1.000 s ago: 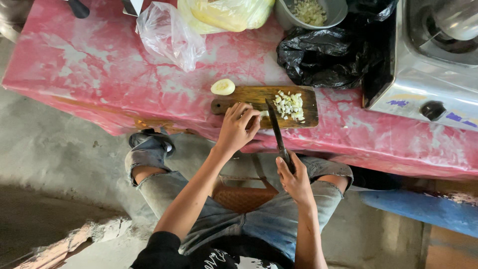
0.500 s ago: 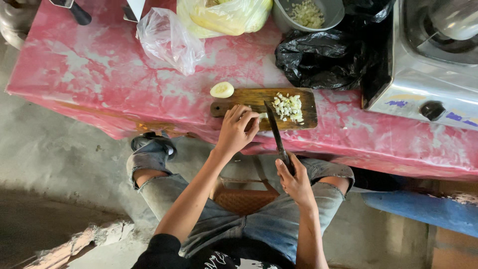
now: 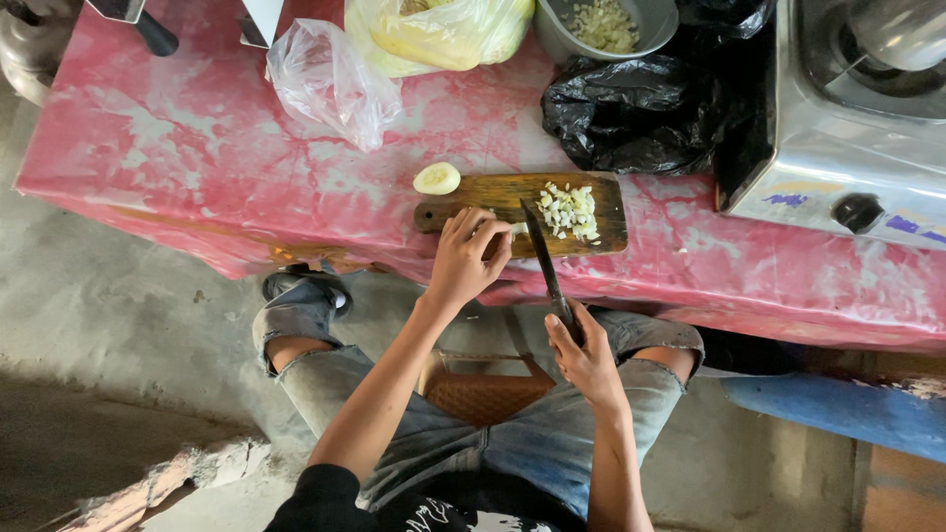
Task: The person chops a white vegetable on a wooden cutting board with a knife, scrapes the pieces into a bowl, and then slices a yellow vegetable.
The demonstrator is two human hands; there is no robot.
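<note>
A small wooden cutting board [image 3: 601, 229] lies at the near edge of a pink-clothed table [image 3: 197, 158]. My left hand [image 3: 468, 258] presses a pale vegetable piece [image 3: 516, 230] down on the board. My right hand [image 3: 583, 357] grips the handle of a dark knife [image 3: 540, 251], whose blade rests on the board right beside my left fingertips. A heap of chopped pale bits [image 3: 569, 210] lies on the board past the blade. A pale half vegetable [image 3: 437, 178] sits at the board's far left corner.
A black plastic bag [image 3: 631, 113], a clear bag [image 3: 330, 84], a yellow bag [image 3: 439, 34] and a grey bowl of chopped bits [image 3: 606, 25] stand behind the board. A metal gas stove [image 3: 847, 118] is at the right. I sit over a concrete floor [image 3: 118, 335].
The view has shifted slightly. My left fingers have edged along the piece and the knife blade has moved a little on the board beside them.
</note>
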